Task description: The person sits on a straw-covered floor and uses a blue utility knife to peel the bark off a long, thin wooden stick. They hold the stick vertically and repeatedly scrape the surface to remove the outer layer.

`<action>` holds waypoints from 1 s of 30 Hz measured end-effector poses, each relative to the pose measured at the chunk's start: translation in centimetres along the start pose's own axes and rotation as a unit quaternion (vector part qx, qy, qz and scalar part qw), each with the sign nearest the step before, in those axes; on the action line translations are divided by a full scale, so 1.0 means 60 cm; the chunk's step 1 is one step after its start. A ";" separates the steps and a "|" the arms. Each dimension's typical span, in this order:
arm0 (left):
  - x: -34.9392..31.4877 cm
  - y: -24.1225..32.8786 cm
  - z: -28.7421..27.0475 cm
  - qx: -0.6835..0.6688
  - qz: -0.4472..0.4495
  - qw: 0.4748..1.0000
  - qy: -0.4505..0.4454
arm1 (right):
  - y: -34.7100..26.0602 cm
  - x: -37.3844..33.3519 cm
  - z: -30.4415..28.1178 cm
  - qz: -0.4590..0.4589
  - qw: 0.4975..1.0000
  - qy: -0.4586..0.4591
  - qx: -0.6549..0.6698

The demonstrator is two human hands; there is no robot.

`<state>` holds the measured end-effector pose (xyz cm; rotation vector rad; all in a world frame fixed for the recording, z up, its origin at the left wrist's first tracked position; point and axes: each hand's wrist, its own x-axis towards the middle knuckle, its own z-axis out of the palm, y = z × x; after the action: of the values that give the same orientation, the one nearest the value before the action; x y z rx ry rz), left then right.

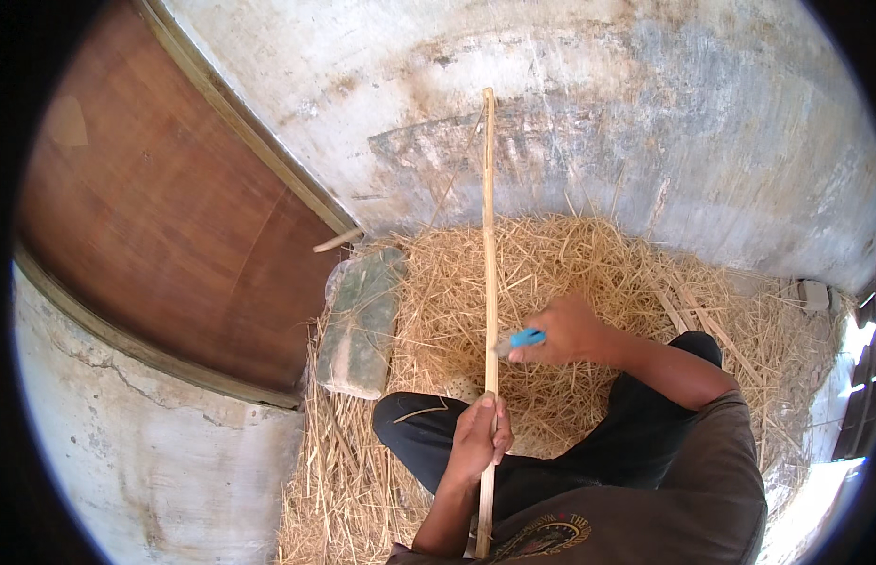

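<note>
A long, pale wooden stick [490, 245] stands nearly straight up through the middle of the view, its far end in front of the wall and its near end against my shirt. My left hand [479, 435] is wrapped round its lower part, above my lap. Closed round a blue-handled knife [527, 337], my right hand [565, 330] is just right of the stick. The short grey blade points left and meets or nearly meets the stick's edge; I cannot tell which. A thin curled shaving [421, 411] lies on my left knee.
Pale shavings and straw-like strips [570, 254] cover the floor around my crossed legs. A grey-green stone block [364, 325] lies left of them, near a brown wooden door [184, 217]. A stained plaster wall [588, 113] rises ahead. A small grey block [813, 295] is at far right.
</note>
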<state>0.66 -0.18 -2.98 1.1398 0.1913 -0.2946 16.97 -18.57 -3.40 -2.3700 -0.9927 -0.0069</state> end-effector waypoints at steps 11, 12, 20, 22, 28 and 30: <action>-0.014 0.020 0.012 -0.170 -0.119 0.978 -0.030 | -0.015 -0.002 0.025 -0.100 0.990 0.100 -0.013; -0.012 0.024 0.012 -0.172 -0.119 0.977 -0.030 | -0.015 0.001 0.023 -0.097 0.989 0.102 -0.035; -0.031 0.025 0.020 -0.161 -0.162 0.973 -0.037 | 0.097 0.072 -0.027 0.131 0.977 0.110 -0.125; -0.028 0.015 0.013 -0.163 -0.139 0.976 -0.035 | 0.036 0.031 0.015 0.027 0.989 0.108 -0.093; -0.041 0.030 0.013 -0.208 -0.142 0.967 -0.035 | 0.038 0.040 0.011 -0.022 0.981 0.173 -0.084; -0.052 0.027 0.007 -0.206 -0.156 0.964 -0.057 | 0.079 0.058 -0.004 0.037 0.977 0.185 -0.101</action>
<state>-1.76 0.48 -0.47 0.6744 0.3150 -0.5712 22.64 -19.08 -4.80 -2.4599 -0.7508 -0.5249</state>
